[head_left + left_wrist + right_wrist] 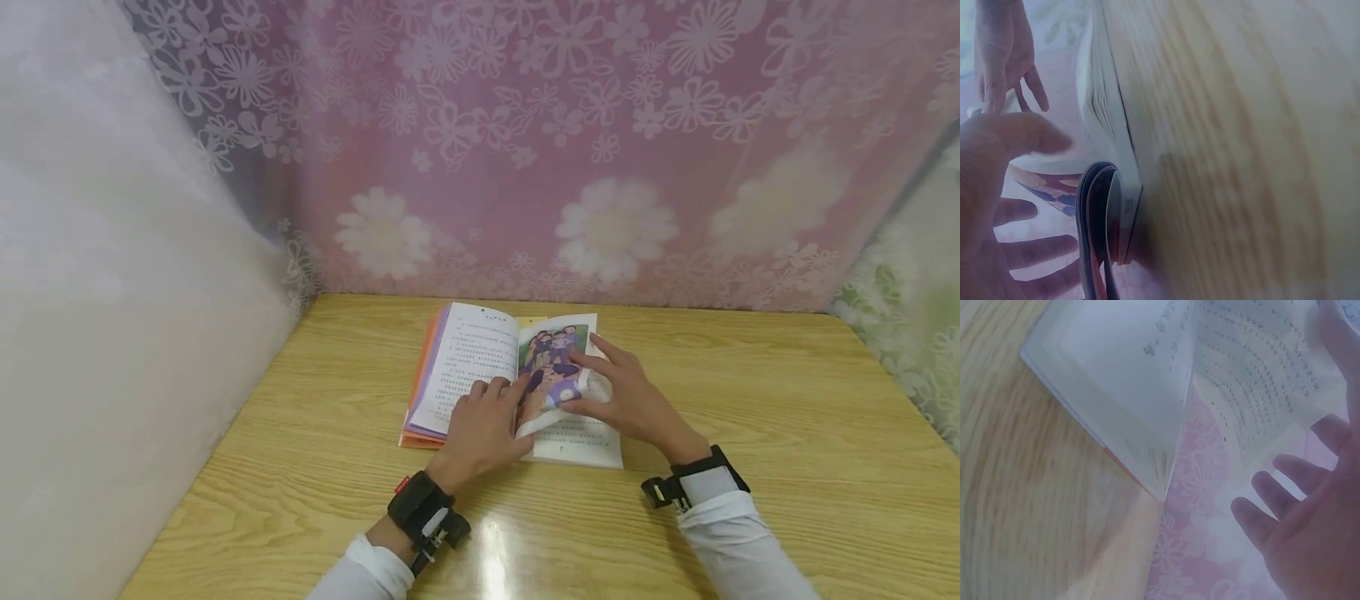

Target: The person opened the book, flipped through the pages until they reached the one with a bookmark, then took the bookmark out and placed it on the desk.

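An open book [480,354] with printed text lies on the wooden table. One of its right-hand leaves, a page with a colour picture of people [551,358], is lifted and curved, with more text on its underside in the right wrist view. My left hand [483,429] rests at the book's lower middle, fingers extended by the inner fold and thumb spread to the right. My right hand [637,396] holds the lifted page at its right edge, thumb and a fingertip at the paper; its other fingers [1257,519] are extended beyond the page.
Orange and purple cover edges [423,375] show at the book's left side. Behind the wooden table [750,400] hangs a pink flowered curtain [487,167], with a pale sheet [112,292] along the left. Each wrist wears a black camera strap [423,508].
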Available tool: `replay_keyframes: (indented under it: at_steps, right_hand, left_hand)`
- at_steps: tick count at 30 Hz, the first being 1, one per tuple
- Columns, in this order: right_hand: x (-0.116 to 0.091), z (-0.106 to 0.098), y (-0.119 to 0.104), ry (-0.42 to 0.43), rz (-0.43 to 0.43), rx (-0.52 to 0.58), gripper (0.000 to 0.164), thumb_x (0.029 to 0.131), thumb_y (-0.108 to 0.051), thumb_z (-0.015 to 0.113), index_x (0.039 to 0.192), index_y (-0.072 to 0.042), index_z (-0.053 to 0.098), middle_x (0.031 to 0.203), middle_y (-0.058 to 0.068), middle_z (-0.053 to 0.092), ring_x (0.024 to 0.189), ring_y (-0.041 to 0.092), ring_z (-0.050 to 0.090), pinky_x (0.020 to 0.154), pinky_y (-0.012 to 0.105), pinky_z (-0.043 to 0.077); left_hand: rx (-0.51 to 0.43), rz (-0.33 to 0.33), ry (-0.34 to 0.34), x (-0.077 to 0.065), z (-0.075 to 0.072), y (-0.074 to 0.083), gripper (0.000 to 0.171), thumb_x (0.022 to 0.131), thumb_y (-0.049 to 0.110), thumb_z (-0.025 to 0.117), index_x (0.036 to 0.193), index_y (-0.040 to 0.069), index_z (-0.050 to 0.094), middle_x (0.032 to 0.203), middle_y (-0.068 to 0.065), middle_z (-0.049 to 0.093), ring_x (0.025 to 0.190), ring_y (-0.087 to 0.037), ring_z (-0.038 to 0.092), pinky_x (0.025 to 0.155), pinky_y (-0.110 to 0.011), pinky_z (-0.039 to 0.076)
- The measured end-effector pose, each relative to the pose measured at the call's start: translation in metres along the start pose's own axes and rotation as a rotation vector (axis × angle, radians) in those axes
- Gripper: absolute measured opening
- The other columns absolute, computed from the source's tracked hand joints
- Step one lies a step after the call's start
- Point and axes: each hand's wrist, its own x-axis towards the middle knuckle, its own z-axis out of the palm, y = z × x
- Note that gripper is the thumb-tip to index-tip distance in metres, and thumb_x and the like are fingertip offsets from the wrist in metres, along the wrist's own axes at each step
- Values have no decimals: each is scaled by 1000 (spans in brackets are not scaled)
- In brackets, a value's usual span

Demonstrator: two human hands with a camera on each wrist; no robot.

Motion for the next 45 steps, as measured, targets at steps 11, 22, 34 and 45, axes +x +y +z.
replay_keyframes:
  at_steps: [11,22,34,45]
  right_hand:
    - [-4,1,5,11,-3,-28,90,67,-60,66,142,-26,29,152,18,4,133,41,12,96,68,18]
    - [-6,0,11,-17,-22,-105,102,61,-66,66,143,-20,26,151,20,4,136,37,6,100,64,12]
    - [-14,2,20,-77,50,-76,99,63,-66,64,142,-17,30,152,20,3,134,42,8,97,67,17]
    - [-18,4,26,-79,89,-71,95,63,-63,67,140,-18,34,150,22,6,131,47,10,96,69,17]
  left_hand:
    - [-102,-3,50,-10,-4,-8,82,71,34,58,144,24,21,123,-7,50,95,-25,52,61,-35,46]
    - [-184,-57,128,-14,1,-19,82,76,24,52,146,20,11,124,-8,50,90,-17,52,57,-30,44]
    - [-273,-300,279,-16,-13,-35,84,74,19,60,144,10,15,115,-15,54,71,-22,52,53,-32,41]
    - [-360,-469,210,-20,-14,-50,89,68,28,70,142,13,24,134,-14,42,101,-29,52,76,-46,47]
